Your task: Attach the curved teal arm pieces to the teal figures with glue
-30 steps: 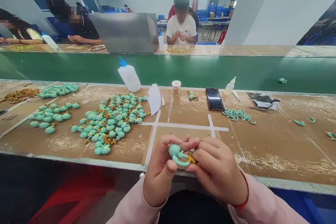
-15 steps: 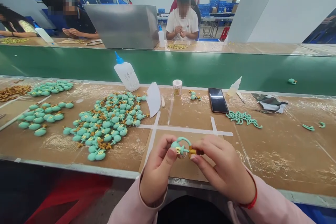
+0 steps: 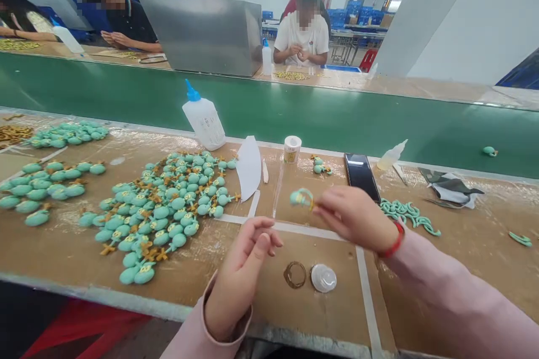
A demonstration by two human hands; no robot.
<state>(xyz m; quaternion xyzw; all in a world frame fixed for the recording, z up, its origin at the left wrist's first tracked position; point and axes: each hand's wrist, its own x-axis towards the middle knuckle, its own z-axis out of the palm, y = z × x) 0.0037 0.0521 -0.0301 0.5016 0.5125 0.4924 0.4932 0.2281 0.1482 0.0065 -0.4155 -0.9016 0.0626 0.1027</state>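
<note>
Over on the left, a heap of teal moulded figures sits within easy reach, and the left hand is empty, its fingers open and relaxed. Just right of it, a gold-coloured ring and a clear plastic cap lie handy inside a taped square, while the right hand pinches a small teal figure in the air above the tape.

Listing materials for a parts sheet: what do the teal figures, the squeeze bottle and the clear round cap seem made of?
The teal figures look like moulded soft rubber or silicone: matte and smooth, though the look alone can't settle which. The squeeze bottle looks like thin, milky, translucent plastic. The clear round cap looks like glossy moulded plastic, since light passes through it.
</note>
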